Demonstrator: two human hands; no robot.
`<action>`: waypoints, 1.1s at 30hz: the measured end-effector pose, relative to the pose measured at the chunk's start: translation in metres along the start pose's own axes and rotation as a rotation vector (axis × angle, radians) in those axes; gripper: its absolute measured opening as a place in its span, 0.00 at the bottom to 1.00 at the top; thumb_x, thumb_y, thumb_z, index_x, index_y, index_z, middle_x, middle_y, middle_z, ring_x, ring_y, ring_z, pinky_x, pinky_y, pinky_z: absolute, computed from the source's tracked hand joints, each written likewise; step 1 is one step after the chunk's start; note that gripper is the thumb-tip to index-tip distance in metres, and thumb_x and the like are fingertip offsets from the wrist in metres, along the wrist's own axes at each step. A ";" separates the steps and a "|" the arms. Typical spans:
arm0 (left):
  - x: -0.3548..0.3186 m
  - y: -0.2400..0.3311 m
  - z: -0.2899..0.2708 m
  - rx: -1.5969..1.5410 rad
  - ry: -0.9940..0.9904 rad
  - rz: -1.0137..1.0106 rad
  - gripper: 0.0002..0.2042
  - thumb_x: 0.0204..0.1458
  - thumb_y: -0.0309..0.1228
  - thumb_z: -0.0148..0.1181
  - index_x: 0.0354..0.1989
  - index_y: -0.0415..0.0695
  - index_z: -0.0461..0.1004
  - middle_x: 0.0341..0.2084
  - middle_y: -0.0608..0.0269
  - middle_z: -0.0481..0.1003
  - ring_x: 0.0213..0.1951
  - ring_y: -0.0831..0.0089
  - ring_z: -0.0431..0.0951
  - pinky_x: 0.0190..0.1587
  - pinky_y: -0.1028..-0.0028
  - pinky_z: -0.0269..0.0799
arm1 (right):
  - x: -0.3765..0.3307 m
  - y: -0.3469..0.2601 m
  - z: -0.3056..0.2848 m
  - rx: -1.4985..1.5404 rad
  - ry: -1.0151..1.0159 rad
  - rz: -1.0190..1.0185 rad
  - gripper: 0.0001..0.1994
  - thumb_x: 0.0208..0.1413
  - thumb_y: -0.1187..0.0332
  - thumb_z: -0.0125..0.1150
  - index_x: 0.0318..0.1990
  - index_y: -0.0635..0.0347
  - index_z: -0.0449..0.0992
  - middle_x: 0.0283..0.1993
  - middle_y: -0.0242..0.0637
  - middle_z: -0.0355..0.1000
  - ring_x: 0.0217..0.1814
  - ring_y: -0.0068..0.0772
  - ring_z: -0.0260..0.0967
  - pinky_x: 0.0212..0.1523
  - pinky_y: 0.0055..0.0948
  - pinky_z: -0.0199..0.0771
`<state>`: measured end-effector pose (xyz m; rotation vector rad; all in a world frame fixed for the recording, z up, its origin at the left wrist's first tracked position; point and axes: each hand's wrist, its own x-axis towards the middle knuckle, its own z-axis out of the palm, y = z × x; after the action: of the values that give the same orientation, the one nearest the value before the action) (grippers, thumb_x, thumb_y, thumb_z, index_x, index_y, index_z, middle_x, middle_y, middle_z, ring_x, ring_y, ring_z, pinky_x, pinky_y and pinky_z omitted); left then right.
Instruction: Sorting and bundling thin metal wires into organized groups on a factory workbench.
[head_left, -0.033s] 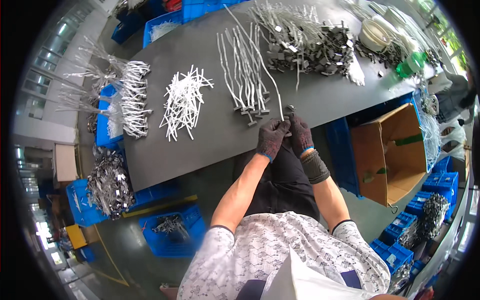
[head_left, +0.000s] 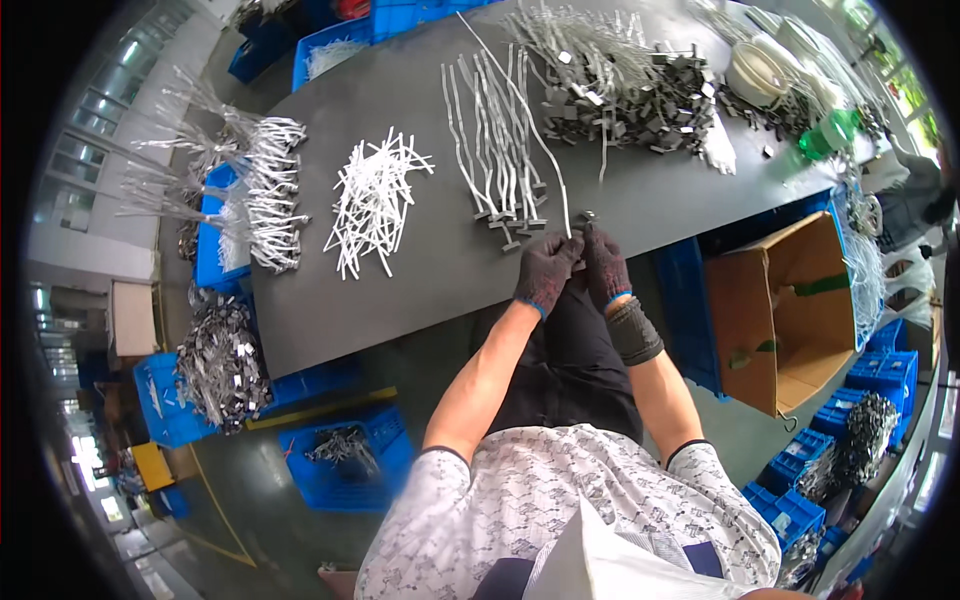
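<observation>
My left hand (head_left: 546, 272), in a dark knitted glove, is closed with thumb and finger pinched on the lower end of a long clear wire (head_left: 526, 95) with a white sleeve (head_left: 564, 203). The wire stretches away over the table. Close beside it is my right hand (head_left: 606, 270), gloved alike, its fingers closed; a small metallic piece (head_left: 588, 216) shows above them, its kind unclear. Left of my hands lies a group of similar wires (head_left: 492, 150) with white sleeves and small grey blocks at their near ends. The pinched end is hidden by my fingers.
On the dark table (head_left: 310, 318) lie a pile of white tubes (head_left: 378, 200), bundled sleeved wires (head_left: 273, 200) and a heap of grey-block wires (head_left: 640, 100). A green bottle (head_left: 828, 135) stands right. An open cardboard box (head_left: 745, 330) and blue crates (head_left: 390, 440) sit around the table.
The table and the things on it appear slightly further right in the picture. Both hands keep the same closed pose at the wire's end, close together.
</observation>
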<state>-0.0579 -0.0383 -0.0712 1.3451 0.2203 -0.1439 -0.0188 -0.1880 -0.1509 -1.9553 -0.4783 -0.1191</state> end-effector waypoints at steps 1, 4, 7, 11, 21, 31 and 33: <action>0.007 -0.003 -0.018 -0.001 0.038 -0.002 0.13 0.62 0.38 0.63 0.38 0.38 0.81 0.26 0.71 0.77 0.28 0.83 0.73 0.33 0.78 0.72 | 0.015 -0.029 0.011 0.120 0.011 0.068 0.18 0.61 0.69 0.57 0.58 0.61 0.71 0.39 0.41 0.75 0.32 0.31 0.72 0.30 0.30 0.76; 0.043 -0.007 -0.073 0.377 0.074 0.182 0.16 0.63 0.42 0.61 0.41 0.38 0.81 0.26 0.70 0.77 0.29 0.82 0.75 0.32 0.75 0.74 | 0.038 -0.067 -0.003 0.139 0.114 0.509 0.19 0.66 0.56 0.54 0.57 0.57 0.71 0.36 0.51 0.78 0.37 0.56 0.76 0.40 0.43 0.78; 0.043 0.004 -0.130 0.740 0.420 0.301 0.18 0.58 0.46 0.58 0.36 0.43 0.80 0.27 0.48 0.79 0.32 0.55 0.81 0.36 0.59 0.75 | 0.055 -0.048 -0.012 -0.277 0.264 0.363 0.21 0.63 0.53 0.57 0.56 0.57 0.73 0.46 0.55 0.76 0.48 0.58 0.76 0.46 0.46 0.77; 0.027 0.007 -0.240 1.278 0.793 0.071 0.14 0.56 0.41 0.58 0.34 0.42 0.76 0.30 0.47 0.79 0.36 0.46 0.81 0.38 0.53 0.77 | 0.078 -0.022 -0.009 -0.541 0.052 0.508 0.24 0.59 0.49 0.60 0.55 0.56 0.76 0.58 0.58 0.69 0.58 0.59 0.71 0.52 0.50 0.74; 0.038 0.009 -0.311 1.589 0.584 -0.370 0.12 0.57 0.36 0.55 0.45 0.45 0.79 0.43 0.50 0.81 0.46 0.51 0.83 0.44 0.53 0.80 | 0.003 0.029 -0.050 -0.326 -0.172 -0.032 0.11 0.62 0.63 0.57 0.45 0.59 0.78 0.38 0.46 0.77 0.39 0.49 0.75 0.40 0.40 0.74; 0.036 -0.046 -0.328 0.162 0.640 -0.353 0.13 0.52 0.35 0.69 0.41 0.43 0.76 0.28 0.59 0.80 0.28 0.70 0.81 0.27 0.66 0.79 | -0.303 0.081 -0.140 -0.892 -0.792 0.793 0.11 0.60 0.66 0.53 0.46 0.62 0.72 0.37 0.61 0.77 0.45 0.63 0.76 0.42 0.53 0.76; 0.031 -0.053 -0.300 -0.309 0.512 -0.287 0.12 0.52 0.31 0.69 0.40 0.41 0.75 0.27 0.62 0.79 0.26 0.73 0.78 0.28 0.71 0.79 | -0.329 0.075 -0.142 -0.856 -0.732 0.741 0.11 0.60 0.66 0.53 0.45 0.61 0.73 0.37 0.60 0.77 0.45 0.63 0.76 0.41 0.53 0.76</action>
<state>-0.0626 0.2430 -0.1914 1.0164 0.8355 -0.0011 -0.2719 -0.4321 -0.2517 -2.8728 -0.1110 1.0494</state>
